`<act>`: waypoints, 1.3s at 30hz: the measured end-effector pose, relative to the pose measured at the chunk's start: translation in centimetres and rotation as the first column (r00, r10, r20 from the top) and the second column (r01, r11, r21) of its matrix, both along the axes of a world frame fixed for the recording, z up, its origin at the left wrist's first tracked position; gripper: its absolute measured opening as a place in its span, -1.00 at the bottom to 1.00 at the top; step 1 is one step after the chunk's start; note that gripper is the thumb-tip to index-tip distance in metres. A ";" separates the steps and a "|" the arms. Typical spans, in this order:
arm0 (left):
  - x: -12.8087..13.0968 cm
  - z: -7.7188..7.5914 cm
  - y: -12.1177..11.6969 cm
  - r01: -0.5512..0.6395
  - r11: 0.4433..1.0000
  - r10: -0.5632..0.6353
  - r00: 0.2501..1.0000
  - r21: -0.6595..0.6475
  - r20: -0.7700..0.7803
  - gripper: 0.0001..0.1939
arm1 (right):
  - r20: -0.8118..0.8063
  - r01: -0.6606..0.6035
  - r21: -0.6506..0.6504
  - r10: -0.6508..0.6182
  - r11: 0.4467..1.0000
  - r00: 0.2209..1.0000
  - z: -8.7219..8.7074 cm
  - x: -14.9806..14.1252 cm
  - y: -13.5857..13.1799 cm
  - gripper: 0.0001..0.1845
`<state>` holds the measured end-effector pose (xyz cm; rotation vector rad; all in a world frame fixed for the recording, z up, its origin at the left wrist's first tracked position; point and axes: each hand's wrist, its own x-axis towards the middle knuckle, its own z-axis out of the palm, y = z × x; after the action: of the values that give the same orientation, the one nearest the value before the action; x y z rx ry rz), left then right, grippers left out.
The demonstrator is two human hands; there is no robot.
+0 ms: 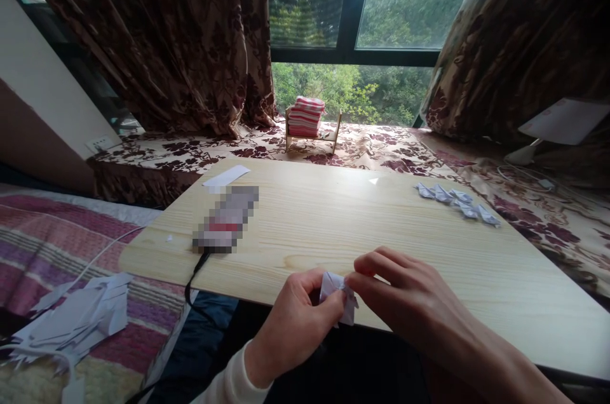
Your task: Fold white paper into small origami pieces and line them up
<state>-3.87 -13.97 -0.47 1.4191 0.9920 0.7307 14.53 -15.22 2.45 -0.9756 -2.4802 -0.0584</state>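
Note:
Just over the near edge of the wooden table [305,220], my left hand [298,318] pinches a small piece of folded white paper [333,286] between thumb and fingers. From the other side, my right hand [400,289] reaches its thumb and index finger to the paper's upper right, the fingertips close together at its edge. Whether those fingertips grip a fold or only touch it is hard to make out. Several small folded white paper shapes [457,197] lie in a cluster at the table's far right.
A blurred-out device [229,220] with a black strap and a white paper strip [226,176] lie on the table's left. White paper scraps [81,321] are heaped on the striped bedding. Behind, a small rack [311,136] holds striped cloths; a lamp [565,121] stands right.

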 end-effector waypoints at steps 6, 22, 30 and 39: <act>0.1 0.1 -0.2 -0.007 1.000 0.007 1.000 -0.005 0.019 -0.82 | -0.049 0.015 -0.049 -0.018 0.999 0.999 -0.6 0.2 0.1 -0.80; -0.1 -0.1 -0.3 0.011 1.000 -0.010 0.997 -0.016 0.079 -0.88 | -0.094 -0.024 -0.102 0.014 0.994 0.995 -0.6 0.1 0.5 -0.86; -0.2 -0.1 -0.2 0.021 0.999 -0.022 0.999 0.030 0.041 -0.81 | -0.080 -0.032 -0.096 0.025 0.995 0.996 -0.4 0.1 0.7 -0.85; -0.1 -0.1 -0.2 0.021 0.997 -0.024 0.998 0.068 0.054 -0.78 | -0.105 -0.010 -0.139 -0.004 0.990 0.995 -0.5 -0.4 1.3 -0.90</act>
<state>-3.97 -14.14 -0.55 1.4593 0.9151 0.7888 14.15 -13.96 1.97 -1.0050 -2.4152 0.1648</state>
